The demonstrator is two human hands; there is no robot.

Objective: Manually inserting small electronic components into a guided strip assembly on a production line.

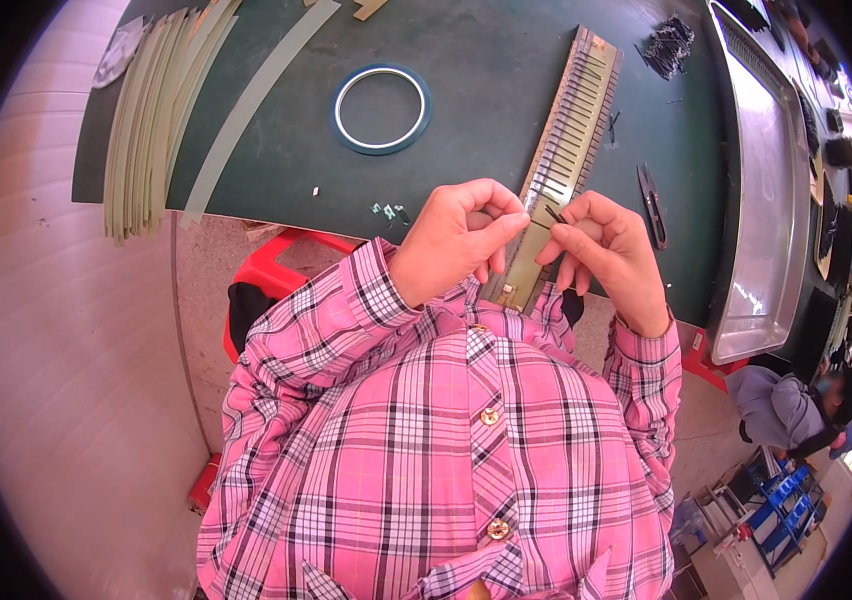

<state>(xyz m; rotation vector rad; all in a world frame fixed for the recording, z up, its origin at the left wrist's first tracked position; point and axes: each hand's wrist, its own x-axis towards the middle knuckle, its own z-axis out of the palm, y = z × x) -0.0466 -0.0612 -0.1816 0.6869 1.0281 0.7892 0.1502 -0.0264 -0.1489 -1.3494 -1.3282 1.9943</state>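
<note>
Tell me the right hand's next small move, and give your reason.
Probably lower the small, thin black piece pinched in the right hand onto the near stretch of the long, narrow, yellow-green board. Similar slender dark pieces line its farther stretch in a row, while the visible part nearest the body shows none, and the hand already hovers over the board.

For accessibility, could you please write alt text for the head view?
A person's left hand and right hand pinch above a long narrow board, the right holding a small dark piece; a blue ring and metal tray lie on the green table.
</note>
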